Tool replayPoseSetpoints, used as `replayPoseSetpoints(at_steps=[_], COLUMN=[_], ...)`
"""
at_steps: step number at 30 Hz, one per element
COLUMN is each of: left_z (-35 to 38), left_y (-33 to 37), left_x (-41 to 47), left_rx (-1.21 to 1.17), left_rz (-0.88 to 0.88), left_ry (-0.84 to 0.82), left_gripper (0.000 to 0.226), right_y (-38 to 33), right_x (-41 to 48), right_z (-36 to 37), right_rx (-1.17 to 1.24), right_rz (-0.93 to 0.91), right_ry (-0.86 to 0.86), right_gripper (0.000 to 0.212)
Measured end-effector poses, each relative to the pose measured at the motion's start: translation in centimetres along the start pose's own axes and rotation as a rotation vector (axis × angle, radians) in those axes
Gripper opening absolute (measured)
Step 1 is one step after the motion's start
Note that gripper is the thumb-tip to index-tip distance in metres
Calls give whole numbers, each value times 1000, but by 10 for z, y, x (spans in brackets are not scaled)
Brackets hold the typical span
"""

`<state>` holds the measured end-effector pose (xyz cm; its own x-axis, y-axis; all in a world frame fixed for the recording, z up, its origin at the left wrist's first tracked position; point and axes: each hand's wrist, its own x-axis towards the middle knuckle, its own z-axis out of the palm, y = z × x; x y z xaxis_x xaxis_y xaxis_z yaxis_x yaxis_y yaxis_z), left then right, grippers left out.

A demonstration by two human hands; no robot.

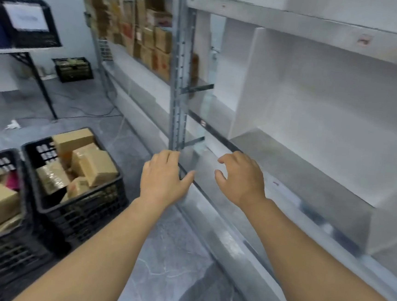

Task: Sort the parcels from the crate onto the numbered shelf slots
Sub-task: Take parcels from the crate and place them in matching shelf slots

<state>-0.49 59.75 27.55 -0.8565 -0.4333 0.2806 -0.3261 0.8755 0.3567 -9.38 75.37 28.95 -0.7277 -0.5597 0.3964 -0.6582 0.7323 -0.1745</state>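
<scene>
Two black plastic crates stand on the floor at the left. The nearer-to-shelf crate [74, 209] holds several brown cardboard parcels [95, 167]; the second crate [4, 248] at the far left holds more boxes. My left hand [163, 178] hovers with loose fingers by the front edge of the grey metal shelf [309, 184], holding nothing. My right hand [243, 178] is over the shelf edge, fingers loosely curled, with nothing in it. White dividers [246, 87] split the shelf into slots. Small labels on the shelf edges are too blurred to read.
A steel upright post [181, 76] rises just beyond my left hand. Stacked cardboard boxes [140, 30] fill the shelf bay further back. A table [16, 50] with black crates stands at the far left, another crate [73, 69] sits beneath it, and cables lie on the floor.
</scene>
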Motion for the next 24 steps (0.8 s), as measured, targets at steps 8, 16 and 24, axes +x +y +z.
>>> replayPoseSetpoints(at_steps=[8,16,24], left_z=[-33,-60,-31], left_y=[-152,-273,-339], left_x=[14,0,29], left_rx=[58,123,97], left_rz=[-182,-433,-606], left_ry=[52,57,18], left_gripper=[60,58,62], right_y=[-130,-229,-266], right_x=[72,119,181], right_z=[71,129,195], right_rx=[54,110,61], right_rz=[-178,-364,-468], right_ry=[-59,-194,-349], right_gripper=[26,32,32])
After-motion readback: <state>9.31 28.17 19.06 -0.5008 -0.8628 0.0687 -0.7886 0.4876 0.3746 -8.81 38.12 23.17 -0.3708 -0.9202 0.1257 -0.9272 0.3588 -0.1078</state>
